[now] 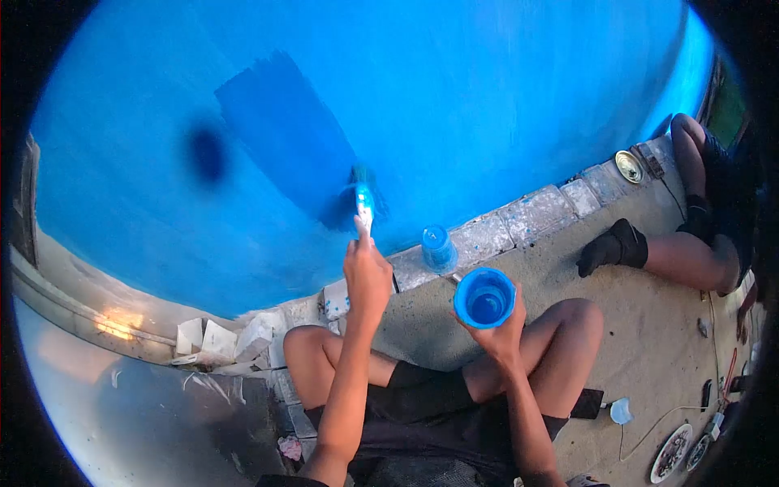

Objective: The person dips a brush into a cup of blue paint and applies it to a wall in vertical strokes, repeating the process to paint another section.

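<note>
My left hand (367, 274) is closed around the handle of a paintbrush (364, 207), its bristles against the blue wall (487, 105). The bristles meet the lower end of a darker blue painted patch (284, 142), which slants up and to the left. In my right hand (506, 334) is a plastic cup (485, 299) with blue paint inside, held above my crossed legs. A second blue-stained cup (439, 250) stands by the foot of the wall, just left of the held cup. Part of my right hand's grip is hidden behind the held cup.
Stone blocks (535, 215) edge the wall's foot. Another person's bent leg and black sock (618, 247) lie at right. A round tin (629, 166) sits on the ledge. A plate (672, 454), cables and small tools lie at lower right; white scraps (213, 341) lie left.
</note>
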Demonstrator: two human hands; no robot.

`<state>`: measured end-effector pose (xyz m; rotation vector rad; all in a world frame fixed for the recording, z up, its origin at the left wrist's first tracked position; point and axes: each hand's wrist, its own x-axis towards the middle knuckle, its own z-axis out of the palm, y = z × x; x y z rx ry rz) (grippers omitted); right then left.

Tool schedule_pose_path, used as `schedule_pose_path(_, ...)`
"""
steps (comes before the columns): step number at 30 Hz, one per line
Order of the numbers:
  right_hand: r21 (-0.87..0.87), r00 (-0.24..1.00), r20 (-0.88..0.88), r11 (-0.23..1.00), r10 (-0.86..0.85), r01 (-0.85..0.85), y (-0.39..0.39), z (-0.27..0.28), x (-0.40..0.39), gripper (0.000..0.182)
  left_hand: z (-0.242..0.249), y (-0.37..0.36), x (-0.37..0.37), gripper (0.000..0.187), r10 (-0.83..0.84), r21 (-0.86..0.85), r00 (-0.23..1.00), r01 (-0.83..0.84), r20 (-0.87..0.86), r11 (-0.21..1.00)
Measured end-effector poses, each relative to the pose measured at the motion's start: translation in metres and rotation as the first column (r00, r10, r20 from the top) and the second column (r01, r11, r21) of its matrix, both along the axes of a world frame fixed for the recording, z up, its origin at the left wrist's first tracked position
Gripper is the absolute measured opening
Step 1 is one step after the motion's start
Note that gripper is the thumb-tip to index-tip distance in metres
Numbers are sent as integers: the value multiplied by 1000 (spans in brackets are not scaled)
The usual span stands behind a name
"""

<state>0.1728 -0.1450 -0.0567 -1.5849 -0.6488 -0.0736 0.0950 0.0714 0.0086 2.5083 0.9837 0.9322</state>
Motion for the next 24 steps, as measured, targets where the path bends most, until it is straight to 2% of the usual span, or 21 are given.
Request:
schedule_pose_path(1, -5, 1000, 6, 1000, -8, 8, -1, -3, 1, 70, -9, -3, 3, 54, 12, 8, 999, -11, -34, 1000)
schedule_pose_path(4, -28, 999, -2, 999, -32, 32, -4, -10, 0, 71, -41, -2, 3, 66, -4, -164, 975, -34, -224, 986)
schedule_pose_path(5, -41, 999, -16, 999, -32, 31, -6, -6, -3, 71, -51, -1, 4, 64, 14, -138, 967, -50, -255, 989)
schedule_pose_path(8, -40, 999, 6, 999, -34, 34, -5, -12, 2, 70, -52, -2, -8, 53, -67, -273, 923, -42, -380, 961)
schedule_pose_path(11, -22, 999, 22, 999, -38, 38, -4, -8, 4, 70, -27, -7, -23, 44, -57, -261, 934, -40, -353, 965)
schedule_pose_path(14, -36, 1000, 12, 999, -26, 27, -3, -8, 2, 69, 22, -10, -32, 44, -12, -152, 973, -23, -229, 988)
schedule_pose_path(16, -42, 1000, 6, 999, -19, 20, -3, -8, 1, 69, 63, -23, -34, 47, -9, -93, 997, 1, -79, 996)
schedule_pose_path(17, -37, 1000, 4, 999, -17, 17, -2, -8, 1, 69, 73, -24, -33, 48, -10, -61, 1000, 10, -3, 998)
schedule_pose_path(18, -30, 1000, 5, 999, -14, 14, -1, -8, 0, 70, 73, -20, -29, 50, -18, -46, 1000, 17, -15, 999)
schedule_pose_path(20, -23, 1000, 13, 1000, -16, 16, 1, -8, 0, 70, 65, -14, -19, 53, -31, -14, 999, 31, -34, 999)
schedule_pose_path(21, -18, 1000, 21, 1000, -17, 18, 1, -8, 0, 70, 47, -3, -11, 57, -8, -92, 984, -9, -176, 996)
schedule_pose_path(23, -26, 1000, 5, 1000, -14, 14, 1, -5, -1, 71, -4, 9, 2, 60, 32, -47, 976, -43, -215, 998)
schedule_pose_path(24, -31, 1000, -1, 999, -15, 15, 0, -4, 0, 71, -20, 10, 0, 54, -17, -92, 965, -7, -261, 996)
